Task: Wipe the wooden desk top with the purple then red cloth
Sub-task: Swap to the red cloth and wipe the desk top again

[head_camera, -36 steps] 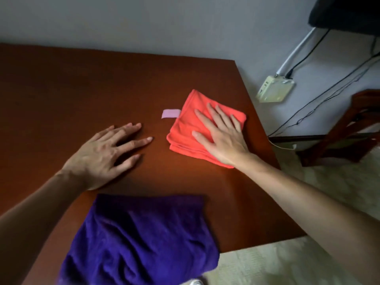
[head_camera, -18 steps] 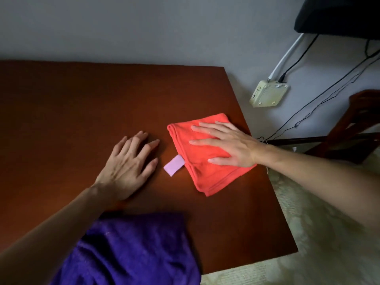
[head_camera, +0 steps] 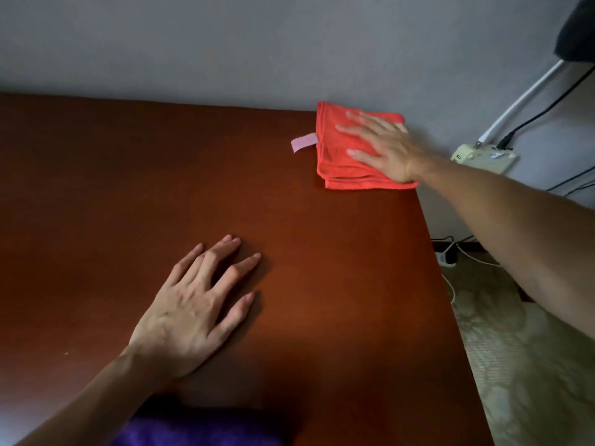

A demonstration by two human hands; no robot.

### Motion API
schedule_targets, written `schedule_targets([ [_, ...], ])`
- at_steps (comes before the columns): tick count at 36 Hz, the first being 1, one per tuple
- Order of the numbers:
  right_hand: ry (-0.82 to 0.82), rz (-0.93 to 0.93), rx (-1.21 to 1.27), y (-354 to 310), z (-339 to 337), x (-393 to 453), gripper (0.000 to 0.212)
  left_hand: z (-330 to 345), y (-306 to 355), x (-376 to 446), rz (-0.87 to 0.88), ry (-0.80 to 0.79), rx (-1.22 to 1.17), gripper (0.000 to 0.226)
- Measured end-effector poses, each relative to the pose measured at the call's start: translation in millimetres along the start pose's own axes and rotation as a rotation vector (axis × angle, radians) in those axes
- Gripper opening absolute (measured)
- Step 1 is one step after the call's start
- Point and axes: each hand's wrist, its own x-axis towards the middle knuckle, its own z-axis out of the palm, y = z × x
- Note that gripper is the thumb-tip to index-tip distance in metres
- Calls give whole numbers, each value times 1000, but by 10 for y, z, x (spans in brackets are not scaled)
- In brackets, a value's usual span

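The red cloth point(head_camera: 341, 156) lies folded into a rough rectangle at the far right corner of the brown wooden tabletop point(head_camera: 161, 194). Its far edge sits against the grey wall point(head_camera: 225, 43) and its right side reaches the tabletop's right edge. The long axis runs from the wall toward the person, with the stacked folded layers showing along the near edge. A small pale pink tag point(head_camera: 304, 142) sticks out from the cloth's left edge and points left, lying flat on the wood.

The right hand point(head_camera: 383, 146) presses flat on the red cloth, palm down, fingers spread and pointing left toward the tag. It is an open, flat grip: nothing is pinched or clutched. The forearm reaches in from the right, over the tabletop's edge.

The left hand point(head_camera: 193, 310) rests palm down on bare wood near the middle of the tabletop, well apart from the red cloth. Its fingers are spread and slightly arched, pointing away and to the right. It holds nothing.

The purple cloth point(head_camera: 199, 428) lies at the near edge of the tabletop, just behind the left wrist, only its far part in view at the bottom of the frame.

Beyond the right edge, a cream power strip point(head_camera: 483, 157) hangs on the wall with a white and a black cable running up from it, above a pale patterned floor point(head_camera: 531, 365).
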Motion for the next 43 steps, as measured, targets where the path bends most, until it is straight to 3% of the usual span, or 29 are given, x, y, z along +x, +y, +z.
schedule_targets([
  [5, 84, 117, 20, -141, 66, -86, 76, 4, 0, 6, -6, 23, 6, 59],
  [9, 108, 264, 2, -333, 178, -210, 60, 4, -7, 3, -8, 23, -7, 61],
  [13, 129, 316, 22, -611, 260, -526, 68, 17, -10, 10, -23, 32, -11, 61],
  [20, 128, 214, 19, -1289, 411, -1566, 76, 15, 52, -17, -58, 24, 6, 66],
  [26, 149, 86, -27, -1829, 586, -2635, 68, -109, 410, -110, -240, -10, -139, 83],
  [29, 156, 40, -59, -1975, 647, -3077, 66, -135, 563, -300, -219, -46, -180, 74],
  [31, 150, 22, -67, -2062, 654, -3295, 66, -163, 645, -461, -182, -45, -147, 53],
  [35, 126, 13, -58, -2187, 649, -3547, 66, -228, 789, -831, -132, -25, -121, 40],
  [39, 119, 18, -52, -2200, 597, -3558, 65, -269, 876, -1166, -128, 24, -111, 59],
  [43, 100, 28, -57, -2207, 576, -3546, 64, -265, 1014, -1442, -98, 76, -34, 55],
])
